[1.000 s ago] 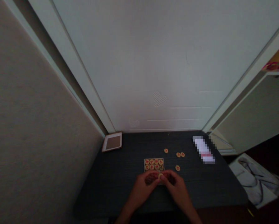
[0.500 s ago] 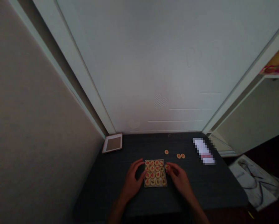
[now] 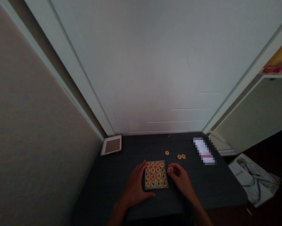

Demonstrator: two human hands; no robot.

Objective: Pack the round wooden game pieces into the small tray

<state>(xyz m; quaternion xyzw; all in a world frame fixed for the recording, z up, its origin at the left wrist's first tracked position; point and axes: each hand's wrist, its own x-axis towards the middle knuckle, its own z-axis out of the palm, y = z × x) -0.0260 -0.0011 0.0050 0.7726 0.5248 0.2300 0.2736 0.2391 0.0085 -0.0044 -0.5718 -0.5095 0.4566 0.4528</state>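
A square box filled with rows of round Chinese chess pieces lies on the dark table. Most pieces show red characters; some at the right and bottom are dark. My left hand is open along the box's left side, fingers at its upper left corner and thumb stretched below its lower edge. Just right of the box, my right hand pinches one Chinese chess piece between thumb and fingers; its face is mostly hidden. Behind the box lie one loose piece and a touching pair.
A white-framed tray or lid stands at the table's back left. At the back right lies a pixelated phone-like object. A white panel rises behind the dark table. A marbled box is on the floor at right.
My left thumb has swung from the box's left edge down below its front edge, and the hand has opened wider. My right hand still pinches the piece beside the box. The view shifted slightly.
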